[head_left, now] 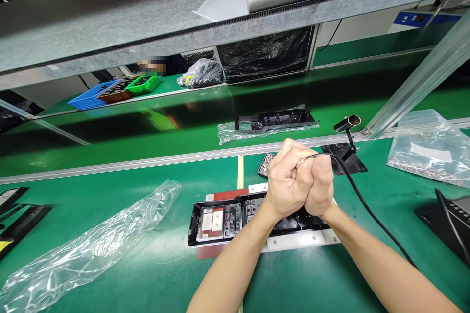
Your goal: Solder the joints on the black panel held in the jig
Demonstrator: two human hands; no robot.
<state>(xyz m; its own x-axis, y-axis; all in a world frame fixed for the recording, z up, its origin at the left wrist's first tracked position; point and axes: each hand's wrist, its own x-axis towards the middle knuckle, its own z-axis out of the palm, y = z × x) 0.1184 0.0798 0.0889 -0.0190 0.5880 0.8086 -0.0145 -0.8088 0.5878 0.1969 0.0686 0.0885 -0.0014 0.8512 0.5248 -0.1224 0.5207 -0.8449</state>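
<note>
Above the black housing (253,207), the left hand (288,178) and right hand (320,186) clench together around the black cable (362,199) (its end mostly hidden), which trails off to the housing's right; seemingly working that end, they'd next need steady force.

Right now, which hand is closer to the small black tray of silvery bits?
Left. The left hand appears just right of the tray; the right hand is farther right.

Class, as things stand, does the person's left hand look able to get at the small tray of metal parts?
Probably yes, once freed: nothing visible blocks the way to the small tray just beyond the left hand, but that hand is clenched with the right hand on the black cable.
</note>
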